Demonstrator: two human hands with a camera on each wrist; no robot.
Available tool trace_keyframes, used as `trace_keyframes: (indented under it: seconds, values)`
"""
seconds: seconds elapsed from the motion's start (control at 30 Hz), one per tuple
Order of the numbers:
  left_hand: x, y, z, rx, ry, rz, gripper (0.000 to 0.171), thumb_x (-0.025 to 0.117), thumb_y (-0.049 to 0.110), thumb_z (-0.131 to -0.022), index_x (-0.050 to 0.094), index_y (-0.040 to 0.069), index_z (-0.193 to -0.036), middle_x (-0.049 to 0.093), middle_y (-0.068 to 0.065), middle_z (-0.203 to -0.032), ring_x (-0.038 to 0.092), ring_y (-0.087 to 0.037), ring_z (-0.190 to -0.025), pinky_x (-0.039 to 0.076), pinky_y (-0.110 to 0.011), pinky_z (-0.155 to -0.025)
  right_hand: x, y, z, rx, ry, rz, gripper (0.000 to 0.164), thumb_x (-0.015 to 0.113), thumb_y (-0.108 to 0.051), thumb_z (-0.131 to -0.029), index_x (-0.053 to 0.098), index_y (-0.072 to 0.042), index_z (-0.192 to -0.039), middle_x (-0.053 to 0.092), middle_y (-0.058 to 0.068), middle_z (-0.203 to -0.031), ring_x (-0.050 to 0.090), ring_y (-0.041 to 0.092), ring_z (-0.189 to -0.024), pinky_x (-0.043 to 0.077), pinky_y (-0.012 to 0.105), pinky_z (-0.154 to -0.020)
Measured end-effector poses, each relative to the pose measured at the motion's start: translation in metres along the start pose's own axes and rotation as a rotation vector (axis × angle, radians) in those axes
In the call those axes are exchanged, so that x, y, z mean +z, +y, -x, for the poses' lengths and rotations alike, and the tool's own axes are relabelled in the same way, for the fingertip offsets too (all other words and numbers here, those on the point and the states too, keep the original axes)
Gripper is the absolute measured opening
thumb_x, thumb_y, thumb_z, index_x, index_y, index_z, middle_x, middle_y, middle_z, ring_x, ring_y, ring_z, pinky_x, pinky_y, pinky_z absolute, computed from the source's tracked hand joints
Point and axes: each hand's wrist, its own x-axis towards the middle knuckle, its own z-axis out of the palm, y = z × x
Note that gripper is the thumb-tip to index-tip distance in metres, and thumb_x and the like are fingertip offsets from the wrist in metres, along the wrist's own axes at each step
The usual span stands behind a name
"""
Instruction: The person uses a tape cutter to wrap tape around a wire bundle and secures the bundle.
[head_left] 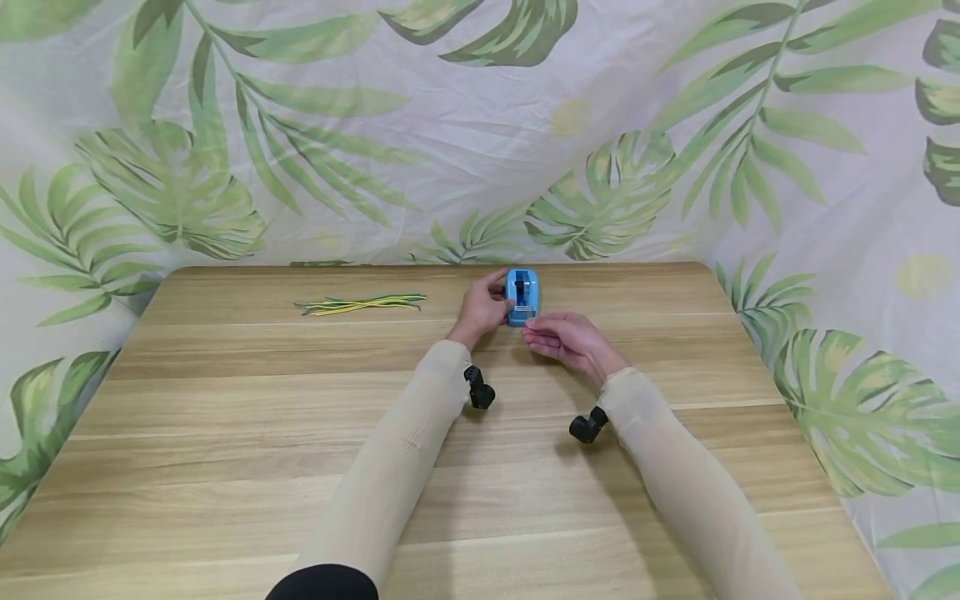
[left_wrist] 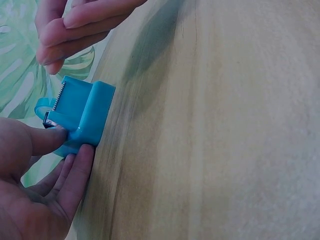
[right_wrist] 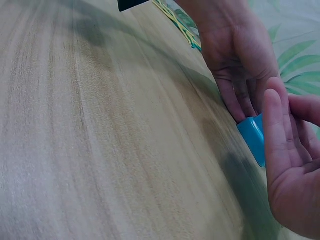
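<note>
A small blue tape dispenser [head_left: 522,300] with a toothed cutting edge stands near the table's far edge. My left hand [head_left: 483,310] grips its left side, thumb on top near the front and fingers low on the body in the left wrist view. At its front end is my right hand [head_left: 566,340], fingertips right by the toothed edge. Seen from the left wrist, the right-hand fingers [left_wrist: 80,30] reach out just above the dispenser [left_wrist: 82,115]. I cannot tell whether thumb and forefinger pinch a clear tape end. A blue roll [left_wrist: 45,107] shows behind the teeth.
A bundle of thin green and yellow strands [head_left: 363,304] lies left of the left hand on the wooden table [head_left: 285,467]. A leaf-patterned cloth [head_left: 480,158] hangs behind the far edge and at the sides. Black wrist cameras [head_left: 480,390] hang below both sleeves.
</note>
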Motion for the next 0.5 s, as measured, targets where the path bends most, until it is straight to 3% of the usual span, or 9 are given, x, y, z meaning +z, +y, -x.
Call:
trace_keyframes:
  seconds: [0.17, 0.5]
  values:
    - [-0.0001, 0.0006, 0.0002, -0.009, -0.002, -0.007, 0.064, 0.066, -0.008, -0.091, 0.05, 0.012, -0.149, 0.059, -0.022, -0.127, 0.063, -0.03, -0.107, 0.06, -0.033, -0.071, 0.0004, 0.0006, 0.003, -0.005, -0.004, 0.009, 0.022, 0.061, 0.001, -0.099, 0.061, 0.01, -0.119, 0.075, 0.011, -0.087, 0.073, 0.02, -0.085, 0.059, 0.031, -0.081]
    - [-0.0004, 0.0004, 0.0004, -0.01, 0.001, -0.008, 0.064, 0.066, -0.007, -0.091, 0.05, 0.013, -0.149, 0.059, -0.021, -0.127, 0.062, -0.029, -0.107, 0.06, -0.033, -0.072, 0.0019, 0.0008, 0.0072, -0.014, -0.012, 0.022, 0.016, 0.061, 0.0, -0.099, 0.064, 0.007, -0.114, 0.074, 0.01, -0.086, 0.073, 0.021, -0.086, 0.059, 0.031, -0.081]
